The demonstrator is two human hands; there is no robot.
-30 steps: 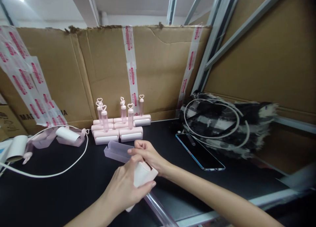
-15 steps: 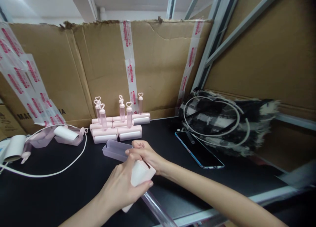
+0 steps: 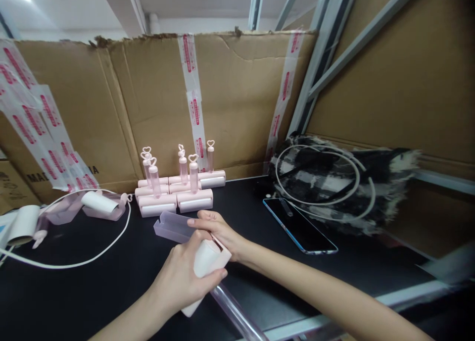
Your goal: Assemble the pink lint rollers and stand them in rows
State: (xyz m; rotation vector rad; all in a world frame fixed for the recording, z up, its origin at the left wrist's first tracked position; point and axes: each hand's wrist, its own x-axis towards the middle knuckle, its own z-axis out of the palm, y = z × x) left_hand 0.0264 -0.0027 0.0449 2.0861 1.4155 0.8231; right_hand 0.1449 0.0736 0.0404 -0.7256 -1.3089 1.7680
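Note:
In the lower middle of the head view, my left hand (image 3: 184, 275) is wrapped round a lint roller with a white paper roll (image 3: 206, 258) and a pale pink housing. Its clear, pinkish tube handle (image 3: 237, 314) slants down toward the front edge of the table. My right hand (image 3: 219, 232) is closed on a translucent lilac trough-shaped cover (image 3: 172, 226), thumb laid along its rim. Both hands touch at the roller's upper end, where a dark gap shows. Part of the roller is hidden under my left fingers.
Several finished-looking pink lint rollers (image 3: 159, 205) with heart-topped handles stand behind my hands. At left lie loose lint roller parts (image 3: 100, 202) and a white cable (image 3: 92, 254). A phone (image 3: 300, 227) and a shaggy black-and-white cloth (image 3: 334, 177) lie at right. Cardboard (image 3: 237, 93) walls the back.
The lint roller and my left hand have shifted very slightly left, and the roller is tipped a little. My right hand keeps its hold on the cover.

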